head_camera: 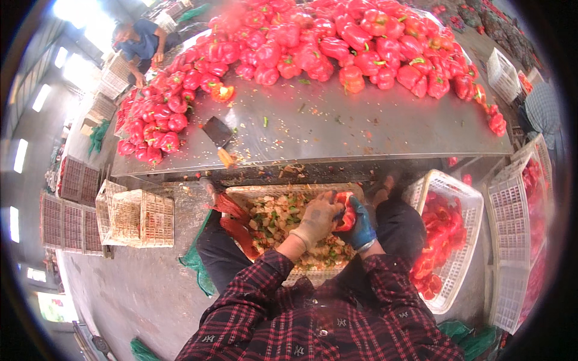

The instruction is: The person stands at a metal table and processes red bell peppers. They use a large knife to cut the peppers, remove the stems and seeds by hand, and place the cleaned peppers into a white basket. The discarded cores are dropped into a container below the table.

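Both of my gloved hands meet at a red bell pepper, seemingly cut open, over a plastic crate of pepper cores, seeds and green stems. My left hand, in a pale glove with dark fingertips, touches the pepper's left side; its fingertips are partly hidden. My right hand, in a blue glove, is closed around the pepper's right side. On the metal table ahead lies a broad-bladed knife with a wooden handle. Whole red peppers are heaped along the table's far side.
A white crate of opened red peppers stands on the right, with tall crates beyond it. Stacked crates stand at left. One person is at the table's far left; another person is at far right. Green netting lies by my left leg.
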Motion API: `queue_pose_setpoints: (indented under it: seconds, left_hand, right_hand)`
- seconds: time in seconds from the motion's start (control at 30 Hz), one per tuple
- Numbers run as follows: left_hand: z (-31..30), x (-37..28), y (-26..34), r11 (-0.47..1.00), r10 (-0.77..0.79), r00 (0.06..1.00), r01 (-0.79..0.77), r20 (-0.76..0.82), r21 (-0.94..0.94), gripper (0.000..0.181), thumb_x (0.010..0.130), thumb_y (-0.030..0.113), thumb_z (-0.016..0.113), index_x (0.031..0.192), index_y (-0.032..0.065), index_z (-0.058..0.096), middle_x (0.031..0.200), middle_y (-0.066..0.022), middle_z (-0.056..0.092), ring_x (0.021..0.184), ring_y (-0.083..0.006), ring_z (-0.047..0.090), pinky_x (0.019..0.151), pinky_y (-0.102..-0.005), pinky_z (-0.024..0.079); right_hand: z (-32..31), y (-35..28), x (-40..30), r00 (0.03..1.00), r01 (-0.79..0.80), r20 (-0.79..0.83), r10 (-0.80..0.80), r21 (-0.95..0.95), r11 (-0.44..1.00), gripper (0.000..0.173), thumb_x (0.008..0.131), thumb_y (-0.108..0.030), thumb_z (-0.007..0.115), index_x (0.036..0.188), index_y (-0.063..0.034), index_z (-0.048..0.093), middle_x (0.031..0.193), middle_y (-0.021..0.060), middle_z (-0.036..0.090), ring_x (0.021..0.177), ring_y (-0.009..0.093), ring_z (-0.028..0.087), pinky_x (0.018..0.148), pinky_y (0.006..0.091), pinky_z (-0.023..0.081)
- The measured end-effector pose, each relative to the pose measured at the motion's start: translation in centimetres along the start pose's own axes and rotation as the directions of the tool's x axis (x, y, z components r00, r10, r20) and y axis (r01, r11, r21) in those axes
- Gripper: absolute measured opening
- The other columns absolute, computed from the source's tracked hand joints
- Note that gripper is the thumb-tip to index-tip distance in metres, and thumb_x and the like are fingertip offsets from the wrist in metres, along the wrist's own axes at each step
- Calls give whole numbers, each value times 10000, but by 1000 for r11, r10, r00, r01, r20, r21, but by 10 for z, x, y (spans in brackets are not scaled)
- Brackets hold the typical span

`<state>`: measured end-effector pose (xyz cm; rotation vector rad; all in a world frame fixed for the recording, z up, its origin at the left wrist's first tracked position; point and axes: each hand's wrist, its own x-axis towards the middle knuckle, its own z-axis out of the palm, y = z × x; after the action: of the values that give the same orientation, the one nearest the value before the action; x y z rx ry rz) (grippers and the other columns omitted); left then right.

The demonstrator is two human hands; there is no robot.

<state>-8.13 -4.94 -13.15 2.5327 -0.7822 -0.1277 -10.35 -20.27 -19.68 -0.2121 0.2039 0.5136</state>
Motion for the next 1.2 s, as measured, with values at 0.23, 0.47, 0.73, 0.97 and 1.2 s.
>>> queue_pose_setpoints:
  seconds: [0.23,0.47,0.73,0.97,1.2]
  left_hand:
    - [27,9,-2,983,-159,982,167,-99,75,311,751,168,683,1053,104,650,1153,-226,574,1074,-401,570,868,-474,486]
    - [-23,14,4,815,16,985,-112,-171,-569,395,831,139,699,1206,65,602,1220,-187,590,1131,-346,571,935,-399,461]
    - [-113,56,-197,976,-187,832,97,-523,-195,374,764,154,730,1113,50,645,1086,-216,630,961,-363,637,858,-400,513]
    - [-185,149,-375,863,-335,566,505,-753,-4,334,772,153,679,1079,39,610,926,-210,648,866,-403,626,774,-478,501]
    - [-185,203,-428,720,-637,437,631,-635,-288,313,873,245,627,1129,67,598,1060,-199,660,965,-348,651,780,-440,510]
  right_hand:
    - [27,10,-1,967,3,-253,-19,-64,998,349,921,-332,615,1185,-104,609,1093,15,661,1012,182,622,875,352,513]
    - [94,-68,-72,927,366,85,-364,-405,838,282,955,-364,537,1020,-90,519,881,19,524,758,128,530,639,286,451]
    - [-2,-211,-196,326,77,35,-945,-997,-10,578,949,-226,575,1443,-4,373,1471,138,389,1336,234,383,1102,367,325]
    - [76,-125,-25,635,436,105,-765,-866,243,463,958,-213,546,1353,16,462,1321,135,535,1215,227,520,1031,355,439]
    - [115,-79,55,887,110,-154,-435,-845,524,525,911,-260,608,1316,52,489,1259,167,580,1163,264,572,1023,396,446]
